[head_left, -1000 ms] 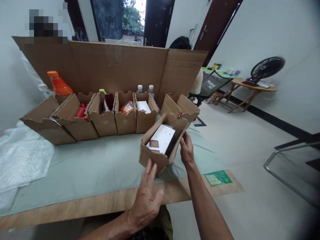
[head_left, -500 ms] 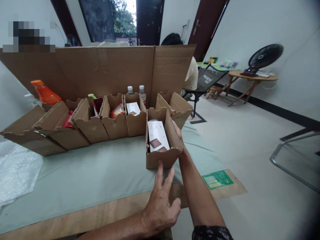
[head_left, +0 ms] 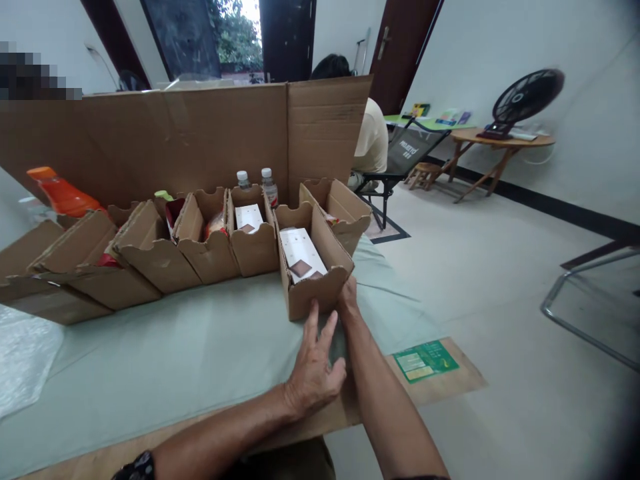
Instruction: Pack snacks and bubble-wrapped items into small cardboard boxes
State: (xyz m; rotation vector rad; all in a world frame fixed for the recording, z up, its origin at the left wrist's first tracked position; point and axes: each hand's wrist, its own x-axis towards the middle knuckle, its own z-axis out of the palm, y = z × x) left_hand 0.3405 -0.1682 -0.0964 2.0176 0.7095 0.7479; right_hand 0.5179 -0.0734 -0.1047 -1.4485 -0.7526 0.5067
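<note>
Pale green cloth (head_left: 175,353) covers most of the table (head_left: 463,373), and a tall cardboard screen (head_left: 220,133) stands across the far side. In front of the screen, toward its right end, is the cardboard bin (head_left: 327,240) at my hands, holding a white box (head_left: 303,248). I judge the bin stiff and fairly light, not slippery, with scalloped rims that could bend; low on both side walls looks the best hold. Its long axis runs from me toward the screen, the far end veering a little left, the dipped front facing me. My left hand (head_left: 316,373) is spread, grasping nothing, a fingertip at the front wall; my right hand (head_left: 349,293) is against the right wall, fingers hidden, so I cannot tell its grip. Along the screen are similar bins (head_left: 255,252), two clear bottles (head_left: 270,190) and, at its left, an orange bottle (head_left: 67,195); past its right end are a person (head_left: 373,137) and a black fan (head_left: 527,97)
</note>
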